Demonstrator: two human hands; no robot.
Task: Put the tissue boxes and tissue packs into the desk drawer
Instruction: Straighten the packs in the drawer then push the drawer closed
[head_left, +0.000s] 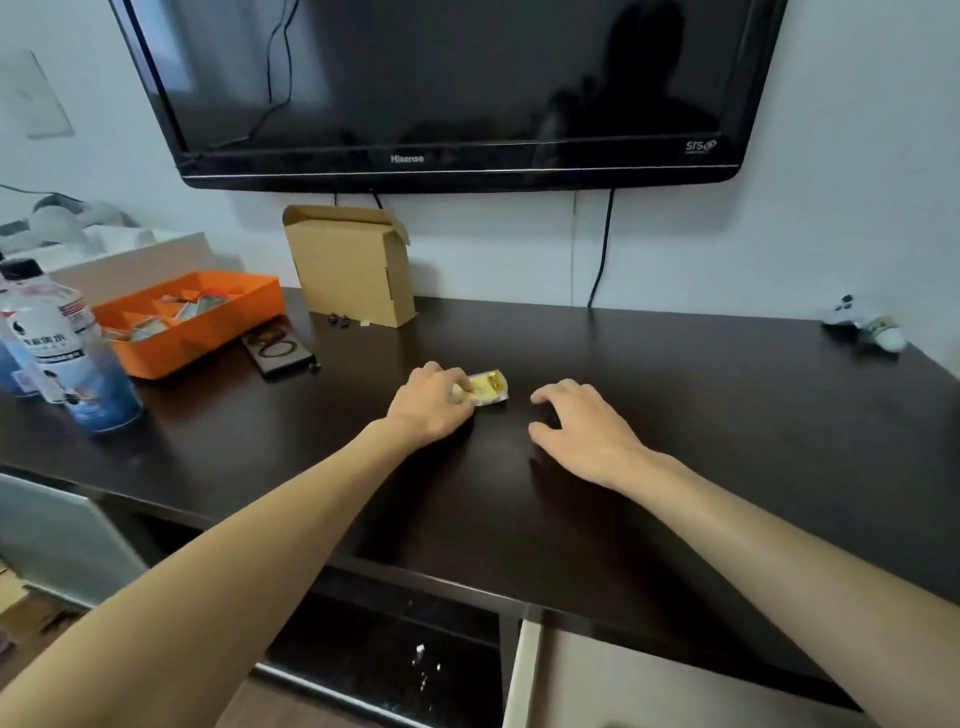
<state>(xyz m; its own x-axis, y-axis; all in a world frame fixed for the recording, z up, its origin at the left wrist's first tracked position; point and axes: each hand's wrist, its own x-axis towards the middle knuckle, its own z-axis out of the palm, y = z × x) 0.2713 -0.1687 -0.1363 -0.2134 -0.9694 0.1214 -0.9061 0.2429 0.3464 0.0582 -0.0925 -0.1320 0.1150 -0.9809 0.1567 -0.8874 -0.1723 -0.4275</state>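
Fingers of the left hand (434, 404) curl over a yellow tissue pack (483, 388) on the dark desk (701, 415); its near end is hidden beneath them. Right hand (582, 427) hovers just beside, fingers spread, holding nothing. Beyond the fingertips stands a cardboard box (349, 265); the open drawer (623, 686) is cut off below.

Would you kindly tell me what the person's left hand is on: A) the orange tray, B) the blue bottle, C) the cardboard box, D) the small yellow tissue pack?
D: the left hand has its fingers curled over the small yellow tissue pack on the dark desk, while the right hand holds nothing.
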